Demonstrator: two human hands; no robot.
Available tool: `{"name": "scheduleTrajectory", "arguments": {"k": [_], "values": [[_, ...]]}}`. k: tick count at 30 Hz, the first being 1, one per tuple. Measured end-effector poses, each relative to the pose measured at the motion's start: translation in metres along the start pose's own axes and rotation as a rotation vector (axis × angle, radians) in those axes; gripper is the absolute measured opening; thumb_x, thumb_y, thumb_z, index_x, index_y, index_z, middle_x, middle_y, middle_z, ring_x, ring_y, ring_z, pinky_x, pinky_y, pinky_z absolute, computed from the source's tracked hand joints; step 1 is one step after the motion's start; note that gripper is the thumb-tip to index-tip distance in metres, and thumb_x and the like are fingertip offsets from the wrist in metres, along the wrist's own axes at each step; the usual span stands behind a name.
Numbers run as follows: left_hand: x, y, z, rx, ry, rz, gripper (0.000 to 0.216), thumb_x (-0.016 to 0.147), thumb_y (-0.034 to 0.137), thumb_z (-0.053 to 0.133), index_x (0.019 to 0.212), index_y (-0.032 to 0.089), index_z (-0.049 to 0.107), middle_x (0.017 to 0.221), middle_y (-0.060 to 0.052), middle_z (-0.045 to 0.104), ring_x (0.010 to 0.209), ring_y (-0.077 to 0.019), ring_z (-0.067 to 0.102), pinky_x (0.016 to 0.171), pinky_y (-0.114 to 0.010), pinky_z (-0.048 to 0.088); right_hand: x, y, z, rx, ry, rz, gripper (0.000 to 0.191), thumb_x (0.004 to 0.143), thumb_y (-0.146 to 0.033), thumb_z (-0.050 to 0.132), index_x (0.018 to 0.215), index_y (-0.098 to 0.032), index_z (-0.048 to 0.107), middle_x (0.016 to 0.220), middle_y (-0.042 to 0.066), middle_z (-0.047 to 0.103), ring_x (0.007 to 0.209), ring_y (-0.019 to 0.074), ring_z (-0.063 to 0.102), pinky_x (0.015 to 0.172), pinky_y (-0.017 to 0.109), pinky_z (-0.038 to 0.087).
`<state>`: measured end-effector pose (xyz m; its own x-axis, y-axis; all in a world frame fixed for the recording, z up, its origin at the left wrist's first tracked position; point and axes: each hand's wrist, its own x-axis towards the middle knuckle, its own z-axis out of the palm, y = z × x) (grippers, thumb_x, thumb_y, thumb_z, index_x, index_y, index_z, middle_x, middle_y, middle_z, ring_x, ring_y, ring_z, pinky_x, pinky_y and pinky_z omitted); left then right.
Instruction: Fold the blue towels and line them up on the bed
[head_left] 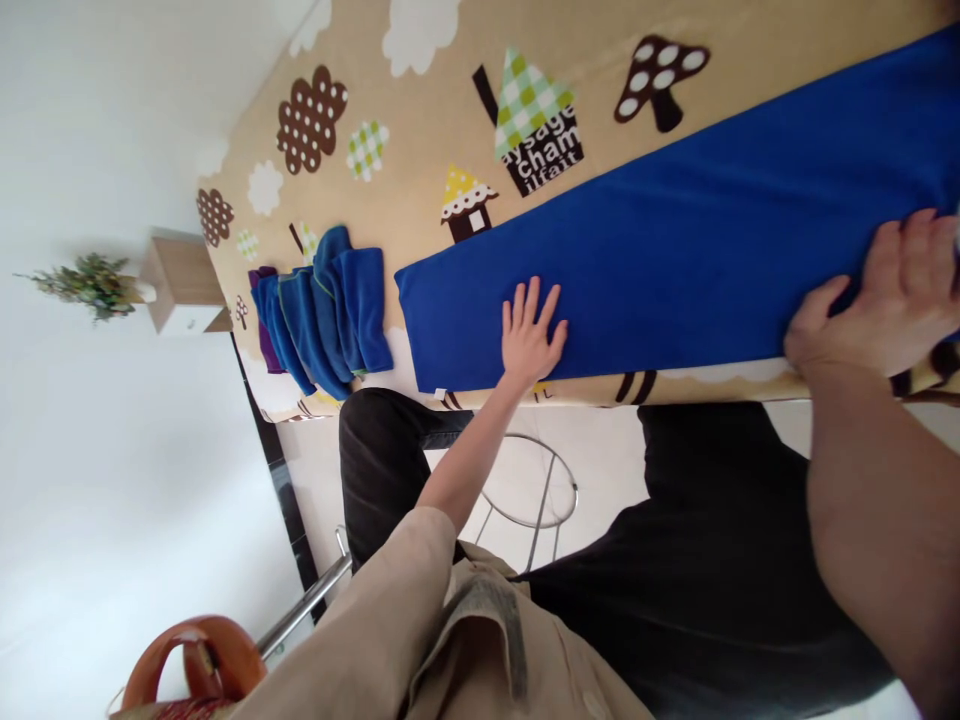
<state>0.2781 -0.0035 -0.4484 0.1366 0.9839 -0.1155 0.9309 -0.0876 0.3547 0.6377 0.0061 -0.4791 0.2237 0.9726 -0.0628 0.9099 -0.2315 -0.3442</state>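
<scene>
A long blue towel [675, 260], folded into a strip, lies on a beige blanket [420, 130] printed with mushrooms, trees and houses. My left hand [528, 338] rests flat on the towel near its left end, fingers spread and open. At the right edge of the view, my right hand [889, 300] lies on top of the same towel. Its fingers are slightly bent and its thumb is out by the towel's near edge. Nothing is clasped in either hand.
A pile of folded blue towels [326, 305], with a purple one beneath, sits left of the strip. Beyond it are a wooden side table [180, 285] and a small plant [86, 283]. A metal stool ring [536, 490] stands on the floor between my legs. An orange handle [195, 660] shows at the bottom left.
</scene>
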Motion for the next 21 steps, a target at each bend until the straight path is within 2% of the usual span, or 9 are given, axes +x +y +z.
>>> {"name": "scheduleTrajectory", "arguments": {"k": [3,6,10,14,16,18,20,21], "values": [[-0.016,-0.039,-0.017,0.049,0.023,-0.118,0.066,0.109,0.049,0.033,0.171,0.026,0.034,0.181,-0.004,0.017,0.169,-0.0258,0.003,0.137,-0.059,0.006,0.001,0.006,0.006,-0.030,0.035,-0.037,0.070,0.108,-0.040,0.032,0.171,-0.010,0.028,0.175,0.021,0.031,0.168,0.0276,0.018,0.129,0.063,0.025],[-0.034,-0.078,-0.035,0.132,0.022,-0.261,0.066,0.109,0.047,0.033,0.171,0.025,0.033,0.181,-0.004,0.015,0.169,-0.0251,0.004,0.138,-0.057,0.007,0.003,0.010,0.012,0.017,0.040,-0.032,0.072,0.109,-0.044,0.030,0.171,-0.007,0.028,0.175,0.021,0.030,0.168,0.0288,0.017,0.131,0.065,0.018],[-0.054,-0.125,-0.061,0.223,0.008,-0.462,0.066,0.110,0.040,0.030,0.172,0.018,0.029,0.181,-0.008,0.012,0.169,-0.0239,0.006,0.138,-0.053,0.010,0.006,0.010,0.015,0.028,0.008,0.007,0.071,0.108,-0.038,0.036,0.170,-0.005,0.029,0.176,0.021,0.028,0.169,0.0282,0.013,0.133,0.064,0.013],[-0.065,-0.160,-0.087,0.261,-0.070,-0.494,0.066,0.109,0.034,0.029,0.173,0.016,0.025,0.181,-0.010,0.012,0.169,-0.0226,0.008,0.137,-0.053,0.012,0.006,0.007,0.010,-0.013,-0.023,0.016,0.070,0.107,-0.032,0.038,0.171,-0.006,0.028,0.175,0.022,0.029,0.169,0.0288,0.014,0.131,0.066,0.016],[-0.067,-0.168,-0.096,0.272,-0.105,-0.475,0.066,0.109,0.031,0.030,0.172,0.015,0.025,0.181,-0.010,0.013,0.169,-0.0228,0.009,0.137,-0.054,0.010,0.007,0.001,0.007,-0.009,-0.016,0.046,0.066,0.108,-0.034,0.037,0.169,-0.010,0.035,0.175,0.021,0.029,0.167,0.0307,0.020,0.127,0.068,0.019],[-0.066,-0.163,-0.097,0.282,-0.104,-0.489,0.065,0.109,0.029,0.030,0.172,0.012,0.026,0.181,-0.013,0.012,0.169,-0.0241,0.006,0.138,-0.054,0.008,0.010,-0.006,0.008,-0.046,0.055,0.154,0.060,0.111,-0.041,0.033,0.161,-0.015,0.052,0.177,0.020,0.025,0.164,0.0354,0.030,0.121,0.072,0.022],[-0.061,-0.136,-0.088,0.264,-0.074,-0.500,0.065,0.109,0.027,0.031,0.171,0.009,0.028,0.180,-0.015,0.011,0.169,-0.0272,0.001,0.138,-0.057,0.006,0.014,-0.013,0.013,-0.107,0.159,0.291,0.059,0.112,-0.048,0.032,0.149,-0.019,0.067,0.177,0.021,0.021,0.158,0.0396,0.039,0.116,0.075,0.023],[-0.058,-0.113,-0.079,0.241,-0.064,-0.481,0.064,0.109,0.027,0.033,0.170,0.009,0.030,0.180,-0.016,0.010,0.168,-0.0291,-0.002,0.138,-0.059,0.005,0.017,-0.016,0.018,-0.127,0.203,0.345,0.058,0.112,-0.051,0.035,0.146,-0.021,0.070,0.177,0.021,0.024,0.156,0.0395,0.043,0.116,0.074,0.025]]}}
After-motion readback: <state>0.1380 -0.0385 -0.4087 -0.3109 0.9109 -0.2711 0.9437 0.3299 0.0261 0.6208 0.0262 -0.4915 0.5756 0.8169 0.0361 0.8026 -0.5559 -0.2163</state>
